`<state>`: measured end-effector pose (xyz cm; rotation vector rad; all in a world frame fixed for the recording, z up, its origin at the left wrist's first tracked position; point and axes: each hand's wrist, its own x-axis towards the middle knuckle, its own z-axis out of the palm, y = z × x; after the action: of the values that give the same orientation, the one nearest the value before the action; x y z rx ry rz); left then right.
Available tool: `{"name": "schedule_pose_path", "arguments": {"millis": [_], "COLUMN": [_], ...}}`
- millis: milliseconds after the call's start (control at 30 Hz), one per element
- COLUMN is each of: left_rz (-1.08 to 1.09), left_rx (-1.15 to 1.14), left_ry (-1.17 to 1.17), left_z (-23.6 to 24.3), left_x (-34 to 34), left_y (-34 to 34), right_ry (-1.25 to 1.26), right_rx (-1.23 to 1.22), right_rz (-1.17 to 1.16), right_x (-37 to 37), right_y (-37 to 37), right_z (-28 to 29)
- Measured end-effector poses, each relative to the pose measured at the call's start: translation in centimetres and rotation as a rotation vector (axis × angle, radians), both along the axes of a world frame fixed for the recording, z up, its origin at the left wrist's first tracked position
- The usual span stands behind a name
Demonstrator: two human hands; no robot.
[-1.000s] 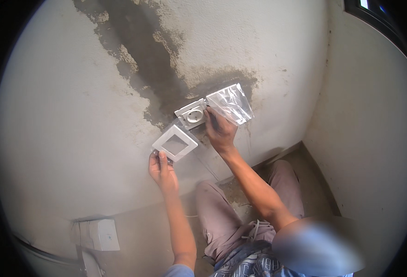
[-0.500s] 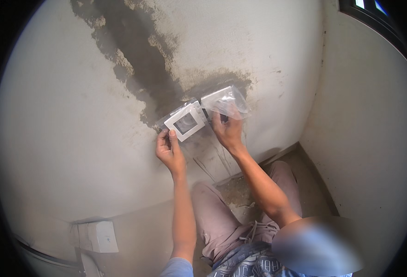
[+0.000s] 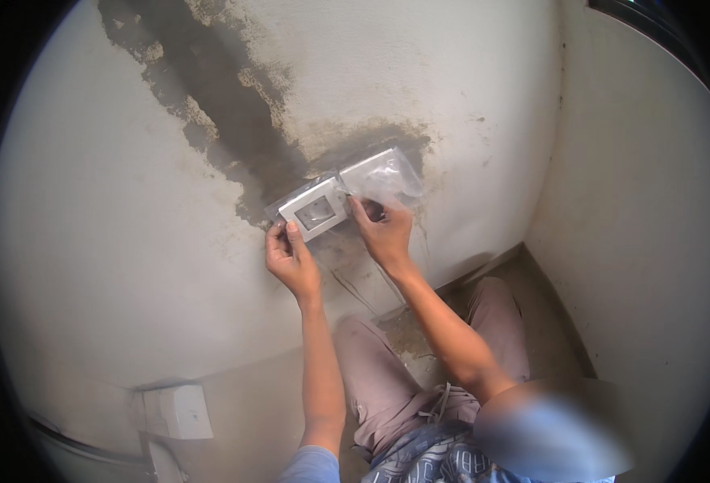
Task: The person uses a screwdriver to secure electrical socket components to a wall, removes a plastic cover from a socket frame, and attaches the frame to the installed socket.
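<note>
A white square cover frame (image 3: 338, 205), with a window in its middle, is held against the wall. My left hand (image 3: 293, 264) pinches its lower left corner, thumb in front. Just right of it, a second white plate (image 3: 368, 167) sits at the wall, covered by a loose clear plastic film (image 3: 400, 179). My right hand (image 3: 385, 235) has its thumb and fingers drawn together at the right edge of the frame, below the film. What those fingertips grip, if anything, is too small to make out. Behind the window a light fitting shows indistinctly.
A dark grey cement strip (image 3: 238, 105) runs up the pale wall (image 3: 113, 241) from the plates. My bent knees (image 3: 375, 354) are close below. At the lower left a white box (image 3: 186, 412) juts from the wall. A side wall (image 3: 645, 217) rises on the right.
My right hand has come down and left, off the film-covered plate to the frame's right edge. My left hand keeps its hold. The whole view has shifted slightly.
</note>
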<state>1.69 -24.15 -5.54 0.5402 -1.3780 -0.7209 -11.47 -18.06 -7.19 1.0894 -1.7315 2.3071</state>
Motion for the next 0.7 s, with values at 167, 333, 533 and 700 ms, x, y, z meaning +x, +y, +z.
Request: {"name": "schedule_pose_path", "arguments": {"millis": [167, 333, 533, 700], "left_rz": [0.001, 0.011, 0.009, 0.008], "left_rx": [0.039, 0.025, -0.016, -0.003], "left_ry": [-0.024, -0.017, -0.011, -0.023], "left_z": [0.0, -0.3, -0.1, -0.1], "left_x": [0.3, 0.2, 0.1, 0.2], "left_y": [0.1, 0.1, 0.0, -0.2], "right_ry": [0.129, 0.159, 0.402, 0.487], "right_rx": [-0.109, -0.114, -0.154, -0.085], "right_rz": [-0.048, 0.001, -0.050, 0.047], "right_x": [-0.2, -0.3, -0.7, -1.6], "right_y": [0.4, 1.0, 0.2, 1.0], "right_z": [-0.1, -0.5, -1.9, -2.0]}}
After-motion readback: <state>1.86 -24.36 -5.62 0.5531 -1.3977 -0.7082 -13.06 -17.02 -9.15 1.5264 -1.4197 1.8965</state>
